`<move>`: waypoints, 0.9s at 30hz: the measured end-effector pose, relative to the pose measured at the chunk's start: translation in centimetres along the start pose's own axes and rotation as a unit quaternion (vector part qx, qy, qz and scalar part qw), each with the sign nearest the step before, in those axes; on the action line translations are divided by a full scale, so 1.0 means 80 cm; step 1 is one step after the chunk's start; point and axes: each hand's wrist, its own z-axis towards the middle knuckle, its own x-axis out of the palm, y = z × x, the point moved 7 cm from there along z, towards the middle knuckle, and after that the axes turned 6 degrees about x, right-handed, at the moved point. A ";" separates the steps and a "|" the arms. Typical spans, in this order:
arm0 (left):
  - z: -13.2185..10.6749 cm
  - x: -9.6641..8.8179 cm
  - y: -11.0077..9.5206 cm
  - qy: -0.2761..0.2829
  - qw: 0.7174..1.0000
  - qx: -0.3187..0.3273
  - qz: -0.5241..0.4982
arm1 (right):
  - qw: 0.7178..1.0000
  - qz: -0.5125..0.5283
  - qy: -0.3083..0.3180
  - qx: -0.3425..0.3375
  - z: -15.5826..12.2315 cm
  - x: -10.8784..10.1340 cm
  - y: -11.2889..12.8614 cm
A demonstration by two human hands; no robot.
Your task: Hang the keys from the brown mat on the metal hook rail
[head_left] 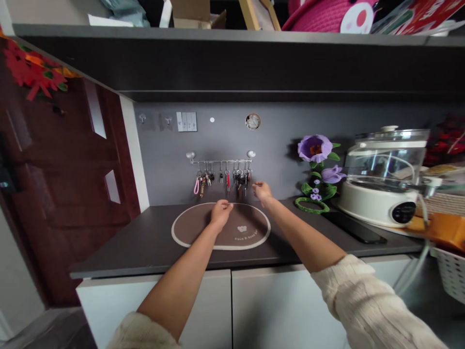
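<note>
My left hand [221, 213] hovers over the brown oval mat [196, 228] with its fingers curled together; anything in them is too small or hidden to make out. My right hand [261, 191], pinched closed, is near the wall just right of the hanging keys [241, 179]; I cannot make out what it grips. Several key bunches hang from hooks on a metal rail [221, 161]. Among them are a pink strap [196, 185], a red key fob [228, 181] and a brown lettered strap [202, 187].
A purple crocheted flower [315, 148] stands right of my right hand. Beyond it are a dark flat slab [358, 228] and a white appliance with a clear top [378, 196]. A loaded shelf [232, 60] overhangs the counter [145, 242]. A reddish-brown door [65, 194] is at left.
</note>
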 end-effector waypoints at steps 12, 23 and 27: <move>-0.079 -0.050 -0.109 0.201 0.957 0.206 0.015 | 0.959 0.020 0.215 -0.183 -0.165 0.025 0.042; -0.119 -0.076 -0.075 0.222 0.967 0.124 0.009 | 0.958 -0.024 0.264 -0.105 -0.207 0.009 0.002; -0.120 -0.075 -0.073 0.220 0.971 0.097 0.002 | 0.959 -0.021 0.265 -0.097 -0.206 0.010 0.001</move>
